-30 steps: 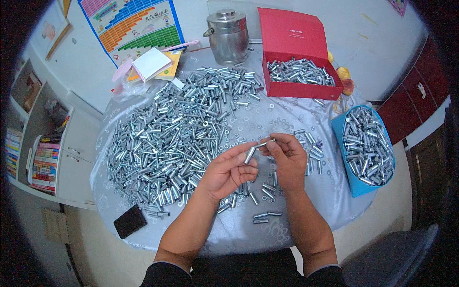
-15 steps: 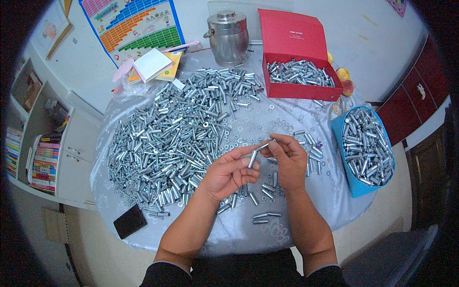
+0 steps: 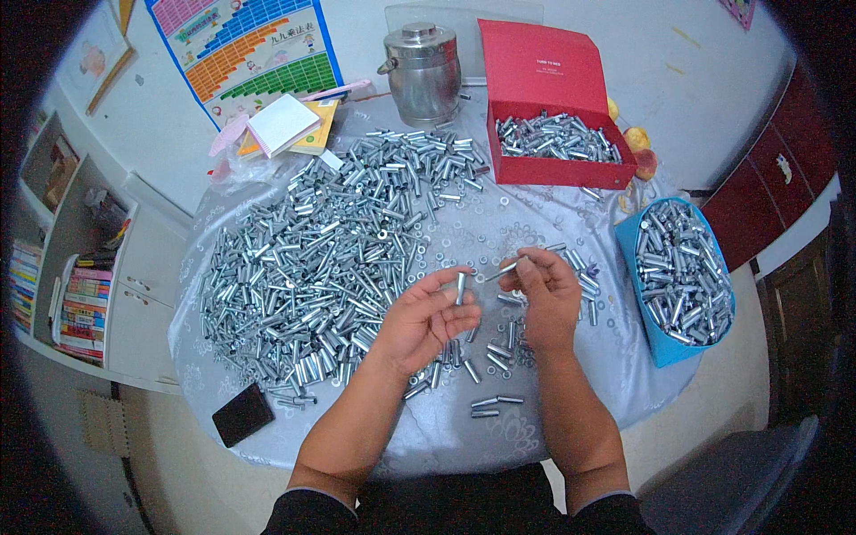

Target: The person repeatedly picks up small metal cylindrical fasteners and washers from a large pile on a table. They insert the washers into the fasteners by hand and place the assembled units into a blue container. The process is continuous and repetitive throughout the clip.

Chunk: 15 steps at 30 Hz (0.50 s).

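Above the table, a short shiny metal sleeve (image 3: 461,288) stands nearly upright in the fingers of my left hand (image 3: 423,323). To the right of it, my right hand (image 3: 546,299) pinches a thin metal bolt (image 3: 505,270) between thumb and fingers, its free end pointing left toward the sleeve. A gap separates the two pieces. Beyond and left of my left hand spreads a large heap of loose metal sleeves and bolts (image 3: 303,259). Several sleeves (image 3: 499,357) and small washers lie beneath and around both hands.
A red box (image 3: 562,173) and a blue bin (image 3: 664,350), both filled with metal pieces, stand at the right. At the back are a steel pot (image 3: 423,80) and notebooks (image 3: 282,125). A black flat object (image 3: 242,415) lies near the front-left table edge.
My hands have drawn apart, the right one moving slightly right. The bolt and the sleeve, close together at first, are now separate, and the sleeve has turned more upright.
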Available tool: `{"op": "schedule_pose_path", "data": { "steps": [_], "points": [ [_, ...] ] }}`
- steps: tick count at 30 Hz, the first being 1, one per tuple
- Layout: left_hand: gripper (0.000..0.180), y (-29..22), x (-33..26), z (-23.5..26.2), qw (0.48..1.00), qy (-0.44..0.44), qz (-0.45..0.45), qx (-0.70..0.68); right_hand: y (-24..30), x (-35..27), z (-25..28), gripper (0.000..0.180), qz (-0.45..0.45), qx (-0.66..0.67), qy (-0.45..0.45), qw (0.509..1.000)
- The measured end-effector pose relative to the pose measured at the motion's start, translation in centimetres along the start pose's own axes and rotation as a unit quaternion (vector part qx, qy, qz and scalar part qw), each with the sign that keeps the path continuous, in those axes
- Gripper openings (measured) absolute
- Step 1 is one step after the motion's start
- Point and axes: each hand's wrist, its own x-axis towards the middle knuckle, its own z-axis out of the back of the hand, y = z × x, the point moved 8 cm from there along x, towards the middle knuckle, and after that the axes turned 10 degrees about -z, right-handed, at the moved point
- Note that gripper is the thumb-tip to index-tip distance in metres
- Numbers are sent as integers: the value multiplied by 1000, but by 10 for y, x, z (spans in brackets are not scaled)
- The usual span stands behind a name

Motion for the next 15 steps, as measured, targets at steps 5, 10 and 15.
{"op": "schedule_pose_path", "data": {
  "steps": [5,10,15],
  "points": [
    [21,-6,2,8,994,-93,-63,15,-5,-8,-15,16,-3,-19,37,999],
    [15,-8,2,1,992,-101,-75,16,-7,-9,-15,15,7,-8,27,1000],
    [14,-7,2,3,991,-104,-88,14,-8,-10,-16,14,12,0,22,1000]
  ]
}}
